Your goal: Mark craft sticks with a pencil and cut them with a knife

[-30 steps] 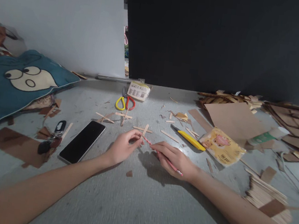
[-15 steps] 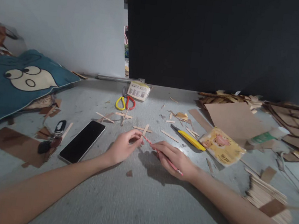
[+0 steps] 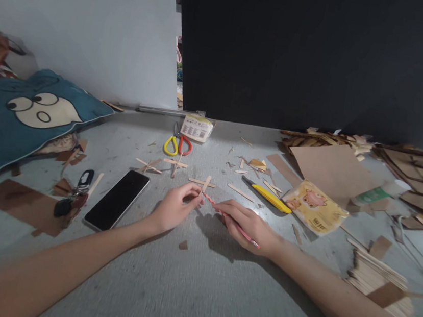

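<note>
Near the middle of the table, my left hand [image 3: 177, 206] pinches a small wooden craft stick [image 3: 206, 183] that stands tilted up from the fingertips. My right hand [image 3: 245, 227] is closed round a pink pencil [image 3: 241, 230], held in a writing grip, its tip touching or very close to the stick's lower end. Just behind the fingers another craft stick [image 3: 210, 184] lies flat, and one more loose stick [image 3: 241, 192] rests to the right. Crossed sticks [image 3: 175, 163] lie beyond my left hand. The fingertips partly hide the held stick's lower end.
A black phone [image 3: 117, 201] and keys [image 3: 73, 198] lie left, beside a blue cushion [image 3: 43, 117]. Scissors [image 3: 177, 145] and a white packet [image 3: 196, 128] stand behind. On the right are a yellow utility knife [image 3: 270, 197], a yellow packet [image 3: 317, 207], cardboard [image 3: 333, 168] and stacked sticks [image 3: 381, 282].
</note>
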Demonstrator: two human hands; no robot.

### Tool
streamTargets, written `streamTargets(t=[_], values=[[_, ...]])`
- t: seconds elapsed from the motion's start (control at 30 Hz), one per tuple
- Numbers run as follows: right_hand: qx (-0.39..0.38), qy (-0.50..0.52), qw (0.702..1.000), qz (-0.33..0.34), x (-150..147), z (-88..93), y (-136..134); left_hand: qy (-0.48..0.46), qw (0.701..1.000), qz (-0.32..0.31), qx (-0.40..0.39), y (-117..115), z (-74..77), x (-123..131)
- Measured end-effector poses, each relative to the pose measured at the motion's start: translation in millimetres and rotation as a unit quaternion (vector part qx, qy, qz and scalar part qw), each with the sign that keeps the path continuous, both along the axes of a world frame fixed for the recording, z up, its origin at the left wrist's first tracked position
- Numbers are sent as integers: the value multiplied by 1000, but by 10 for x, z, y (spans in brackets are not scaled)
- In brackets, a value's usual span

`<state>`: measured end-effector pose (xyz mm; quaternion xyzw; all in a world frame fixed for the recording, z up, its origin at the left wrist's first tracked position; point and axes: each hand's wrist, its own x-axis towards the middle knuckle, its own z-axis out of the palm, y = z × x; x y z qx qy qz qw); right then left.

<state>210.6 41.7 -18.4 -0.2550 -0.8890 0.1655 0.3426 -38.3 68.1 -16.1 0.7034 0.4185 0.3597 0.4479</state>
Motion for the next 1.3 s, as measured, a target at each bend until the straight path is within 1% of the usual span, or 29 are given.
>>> streamTargets(t=[0.43,0.8,0.97,1.3], values=[[-9,-1,1000,-2,13,-2,-10,3,1000,1,-3,-2,-7,-2],[8,-2,1000,-7,-11,43,-16,1,1000,3,-4,0,-3,6],[13,0,1000,-9,-19,38,-11,-3,1000,0,-11,-2,-4,3],[10,-2,1000,-8,-20,6,-6,4,1000,4,1,6,-7,-2]])
